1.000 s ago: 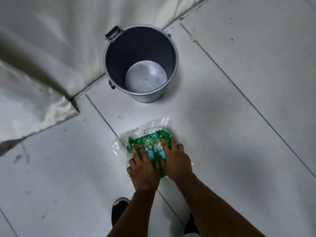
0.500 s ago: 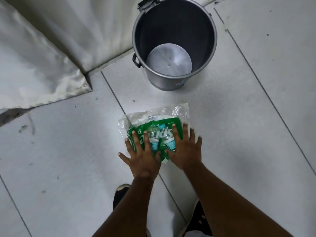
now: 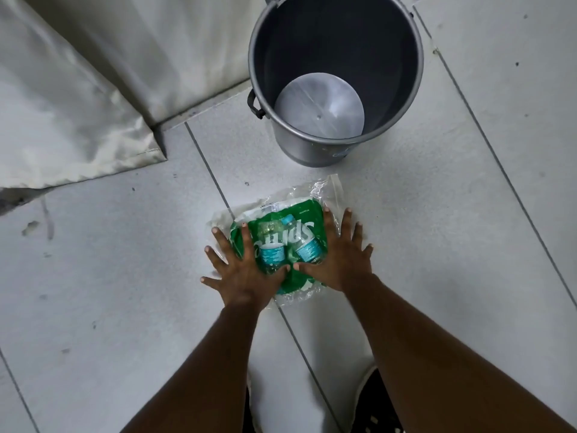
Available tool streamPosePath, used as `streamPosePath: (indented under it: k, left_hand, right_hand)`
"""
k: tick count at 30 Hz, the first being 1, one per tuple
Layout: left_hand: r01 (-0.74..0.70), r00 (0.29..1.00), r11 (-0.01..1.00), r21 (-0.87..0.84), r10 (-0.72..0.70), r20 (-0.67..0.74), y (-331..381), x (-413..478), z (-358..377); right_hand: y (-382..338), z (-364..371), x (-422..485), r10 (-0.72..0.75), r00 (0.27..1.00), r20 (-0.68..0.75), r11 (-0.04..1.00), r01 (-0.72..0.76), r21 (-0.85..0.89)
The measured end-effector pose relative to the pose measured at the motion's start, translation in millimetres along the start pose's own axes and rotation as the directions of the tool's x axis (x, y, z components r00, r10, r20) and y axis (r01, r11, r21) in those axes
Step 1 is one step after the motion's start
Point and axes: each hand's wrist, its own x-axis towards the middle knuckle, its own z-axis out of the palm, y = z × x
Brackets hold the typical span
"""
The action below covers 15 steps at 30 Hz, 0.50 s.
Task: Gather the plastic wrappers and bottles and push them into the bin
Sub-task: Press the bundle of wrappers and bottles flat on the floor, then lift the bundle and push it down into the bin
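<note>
A green and clear plastic wrapper point(image 3: 307, 214) lies on the tiled floor with two small clear bottles with teal labels point(image 3: 271, 251) on top of it. My left hand point(image 3: 240, 270) rests flat on the pile's left side, fingers spread. My right hand point(image 3: 338, 260) presses flat on its right side, fingers also spread. Neither hand grips anything. The grey bin point(image 3: 312, 145) stands upright just beyond the pile, with nothing inside but its pale bottom.
A white cloth sheet point(image 3: 78, 104) hangs down to the floor at the left, beside the bin. A black shoe point(image 3: 374, 410) shows at the bottom between my arms. White floor tiles point(image 3: 468, 214) stretch to the right.
Both hands have opened from curled to flat with fingers spread wide on the pile. The view has come closer to the bin and the pile.
</note>
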Motion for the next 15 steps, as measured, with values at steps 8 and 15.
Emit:
streamPosePath:
  k: [8, 15]
  left_hand:
    - [-0.096, 0.995, 0.994, -0.058, 0.096, -0.003, 11.7, 19.5, 7.7]
    - [-0.153, 0.982, 0.988, 0.035, 0.156, -0.106, 29.6, 8.9, -4.6]
  right_hand:
    - [-11.3, 13.4, 12.7, -0.094, 0.985, -0.147, 0.994, 0.083, -0.077]
    - [-26.7, 16.1, 2.8, -0.135, 0.976, -0.173, 0.986, 0.116, -0.117]
